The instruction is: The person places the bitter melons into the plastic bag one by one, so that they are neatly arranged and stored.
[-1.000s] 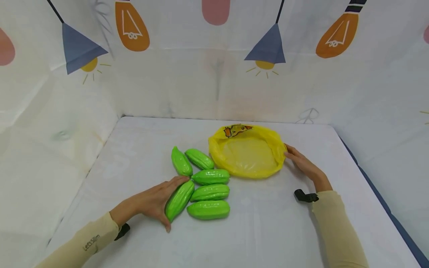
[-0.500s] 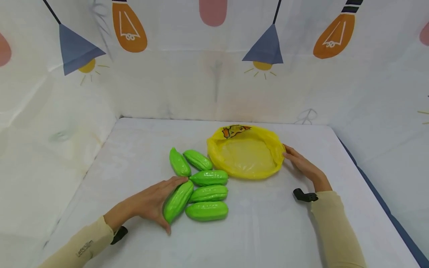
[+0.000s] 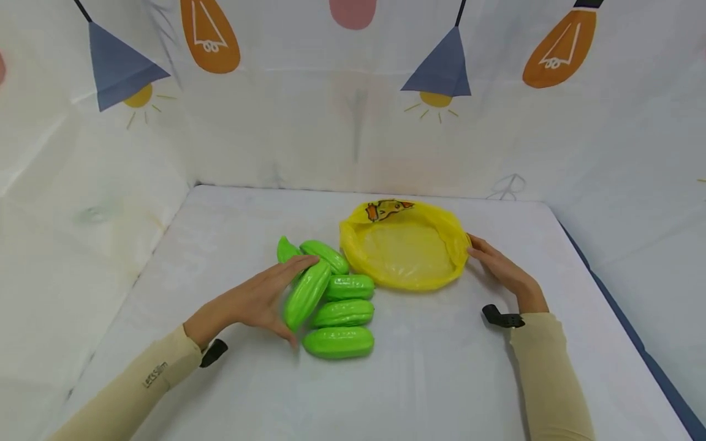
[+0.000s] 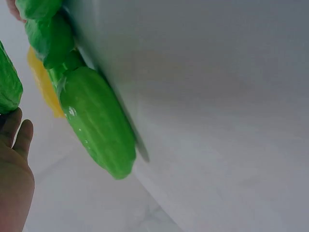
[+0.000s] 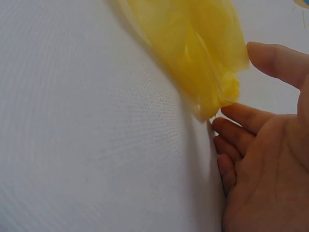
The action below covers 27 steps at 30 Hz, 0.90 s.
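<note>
My left hand (image 3: 259, 300) grips a glossy green bitter melon (image 3: 307, 295) between thumb and fingers, tilted and overlapping the others in the head view. In the left wrist view this held melon (image 4: 7, 82) shows only partly, at the left edge. Three more bitter melons lie in a column to its right, the nearest one (image 3: 339, 342) at the front. Behind are two others, one of them (image 3: 287, 248) partly hidden by my hand. My right hand (image 3: 502, 269) rests its relaxed fingers against the right side of an open yellow plastic bag (image 3: 408, 283), thumb tip (image 5: 260, 53) at its edge.
The bag stands at the back middle of the white table (image 3: 441, 380), a duck print inside its far rim. White cloth walls (image 3: 276, 135) with printed lamps rise at the back and sides. A black wrist strap (image 3: 502, 317) sits at the right cuff.
My left hand has moved up and forward with the bitter melon it grips, away from its spot left of the column. The right hand stays at the bag. The head view shifts slightly.
</note>
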Each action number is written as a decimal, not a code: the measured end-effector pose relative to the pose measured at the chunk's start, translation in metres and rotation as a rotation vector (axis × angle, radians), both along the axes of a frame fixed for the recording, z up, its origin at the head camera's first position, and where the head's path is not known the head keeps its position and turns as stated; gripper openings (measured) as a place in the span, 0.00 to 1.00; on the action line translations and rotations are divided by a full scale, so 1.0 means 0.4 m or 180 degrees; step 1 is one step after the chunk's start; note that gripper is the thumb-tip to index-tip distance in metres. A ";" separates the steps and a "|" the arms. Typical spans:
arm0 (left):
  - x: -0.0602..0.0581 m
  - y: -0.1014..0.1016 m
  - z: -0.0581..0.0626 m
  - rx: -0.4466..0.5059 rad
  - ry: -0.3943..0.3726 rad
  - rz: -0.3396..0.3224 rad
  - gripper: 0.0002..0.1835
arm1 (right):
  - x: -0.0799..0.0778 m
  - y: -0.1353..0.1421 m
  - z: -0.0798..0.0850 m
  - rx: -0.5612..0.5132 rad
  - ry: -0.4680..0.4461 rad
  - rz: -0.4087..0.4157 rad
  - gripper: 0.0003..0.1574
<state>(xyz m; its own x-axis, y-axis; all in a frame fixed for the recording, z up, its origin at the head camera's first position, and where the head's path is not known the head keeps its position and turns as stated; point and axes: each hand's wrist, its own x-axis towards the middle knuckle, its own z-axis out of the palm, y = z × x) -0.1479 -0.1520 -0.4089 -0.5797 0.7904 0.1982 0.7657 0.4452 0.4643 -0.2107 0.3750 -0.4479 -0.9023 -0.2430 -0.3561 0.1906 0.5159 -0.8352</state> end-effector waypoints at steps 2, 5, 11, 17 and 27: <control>-0.022 0.020 0.007 0.0059 -0.0052 -0.0013 0.78 | -0.001 0.000 0.001 0.0001 -0.0013 -0.0008 0.54; -0.057 0.057 0.017 0.0091 -0.0149 0.0014 0.77 | -0.003 0.004 -0.002 0.0037 -0.0036 -0.0044 0.54; -0.125 0.132 0.030 0.0135 -0.0175 0.0049 0.75 | -0.002 0.012 -0.009 0.0028 -0.0040 -0.0075 0.54; -0.153 0.178 0.034 0.0168 -0.0119 -0.0070 0.74 | -0.007 0.002 -0.003 0.0071 0.0030 -0.0052 0.54; -0.196 0.236 0.049 0.0197 -0.0195 -0.0081 0.73 | -0.011 -0.002 0.003 0.0088 0.0037 -0.0011 0.52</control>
